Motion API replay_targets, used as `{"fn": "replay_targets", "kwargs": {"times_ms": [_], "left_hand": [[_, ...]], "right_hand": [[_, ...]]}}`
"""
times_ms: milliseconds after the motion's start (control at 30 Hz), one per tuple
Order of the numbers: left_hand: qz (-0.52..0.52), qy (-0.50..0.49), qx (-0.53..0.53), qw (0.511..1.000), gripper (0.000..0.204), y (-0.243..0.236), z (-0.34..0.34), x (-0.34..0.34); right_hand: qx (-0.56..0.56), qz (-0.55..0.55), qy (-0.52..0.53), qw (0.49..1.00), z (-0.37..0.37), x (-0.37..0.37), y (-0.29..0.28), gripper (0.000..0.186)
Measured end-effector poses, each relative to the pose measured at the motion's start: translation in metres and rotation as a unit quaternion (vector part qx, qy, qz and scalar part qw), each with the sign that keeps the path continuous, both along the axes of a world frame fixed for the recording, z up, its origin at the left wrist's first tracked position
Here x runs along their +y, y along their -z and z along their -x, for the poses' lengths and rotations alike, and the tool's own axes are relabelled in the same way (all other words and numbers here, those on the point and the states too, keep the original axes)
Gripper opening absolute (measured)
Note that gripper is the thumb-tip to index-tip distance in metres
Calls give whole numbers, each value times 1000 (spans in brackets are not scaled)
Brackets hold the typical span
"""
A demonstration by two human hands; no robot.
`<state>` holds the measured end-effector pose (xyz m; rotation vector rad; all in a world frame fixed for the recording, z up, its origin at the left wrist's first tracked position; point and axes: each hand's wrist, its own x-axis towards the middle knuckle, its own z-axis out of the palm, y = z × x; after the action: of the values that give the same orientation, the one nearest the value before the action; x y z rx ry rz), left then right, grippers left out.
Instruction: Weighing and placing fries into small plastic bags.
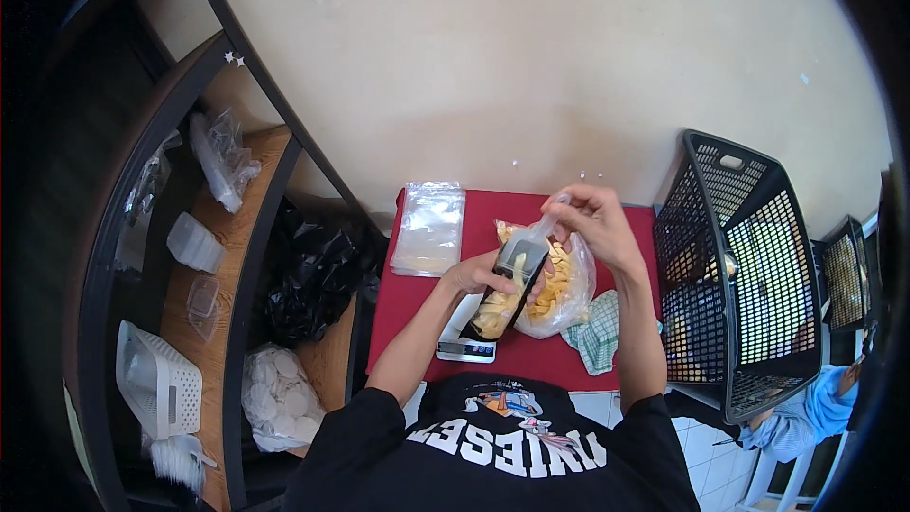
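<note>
My left hand (482,275) is wrapped round a black pouch (523,307) with a clear front, partly filled with pale yellow pieces that look like chips. My right hand (597,218) grips the handle of a clear plastic scoop (524,248), which tilts down into the pouch's mouth. Beneath the pouch, and partly hidden by it, is a white digital scale (455,349); I cannot tell whether the two touch. Just right of the pouch, a large clear plastic bag (580,296) full of yellow pieces lies open on the red-covered table (398,308).
Flat clear bags (428,232) are stacked at the table's back left. A green checked cloth (595,337) lies at its right. Beyond stands a tall black plastic crate (695,256). Wooden shelves (204,299) on the left carry containers and a white basket (156,384). Another person's blue sleeve (801,422) shows lower right.
</note>
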<state>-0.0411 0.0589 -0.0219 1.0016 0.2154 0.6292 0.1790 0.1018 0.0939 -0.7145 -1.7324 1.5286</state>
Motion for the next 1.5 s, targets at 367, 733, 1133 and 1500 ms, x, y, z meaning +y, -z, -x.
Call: {"fn": "replay_targets", "kwargs": {"times_ms": [367, 733, 1133, 1500], "left_hand": [[-13, -78, -53, 995, 77, 32, 32, -4], [-101, 33, 89, 990, 90, 31, 16, -4], [-102, 67, 167, 978, 94, 38, 6, -13], [-133, 57, 116, 983, 76, 38, 6, -9]], "right_hand": [[113, -5, 390, 914, -59, -2, 87, 15], [-30, -150, 233, 960, -6, -65, 57, 17], [-229, -209, 43, 950, 6, -73, 45, 25], [-155, -255, 121, 947, 4, -70, 38, 14]]}}
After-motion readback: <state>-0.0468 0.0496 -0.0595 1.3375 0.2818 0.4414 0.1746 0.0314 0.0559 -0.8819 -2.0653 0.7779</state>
